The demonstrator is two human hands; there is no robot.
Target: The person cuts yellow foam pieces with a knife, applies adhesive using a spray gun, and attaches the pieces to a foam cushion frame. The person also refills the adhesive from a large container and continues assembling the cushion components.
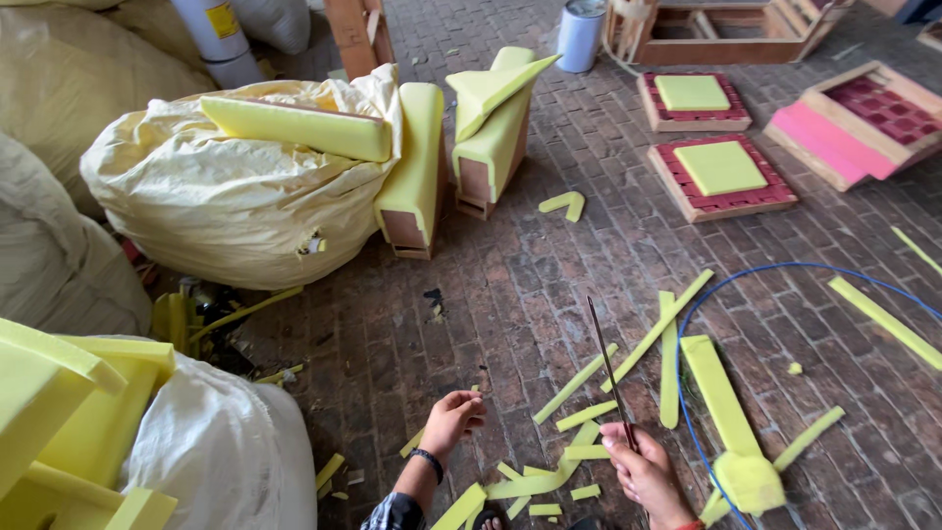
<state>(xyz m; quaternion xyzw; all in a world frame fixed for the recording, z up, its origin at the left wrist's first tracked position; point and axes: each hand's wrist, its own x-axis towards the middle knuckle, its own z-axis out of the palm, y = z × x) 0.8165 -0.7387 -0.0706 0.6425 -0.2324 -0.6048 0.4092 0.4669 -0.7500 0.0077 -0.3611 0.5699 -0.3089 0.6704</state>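
Biggest thing before you: the yellow sack [226, 191] stuffed with foam, a foam slab [294, 128] lying across its top. Beside it stand two foam-covered wooden pieces [461, 147]. Across the brick floor [549, 285], wooden frames with red webbing [721, 177] carry yellow foam squares. Nearer you, a blue cable [687, 373] loops past a wide foam strip [716, 393], and thin foam offcuts [579, 383] lie scattered all round. Now your hands: your right hand [643, 471] has its fingers [616, 447] curled tight round a long thin blade [608, 368], pointing up and away (slightly tilted). Your left hand [451, 417], wristband on, hovers low, fingers [471, 402] loosely bent, half open; I cannot tell whether they touch the floor.
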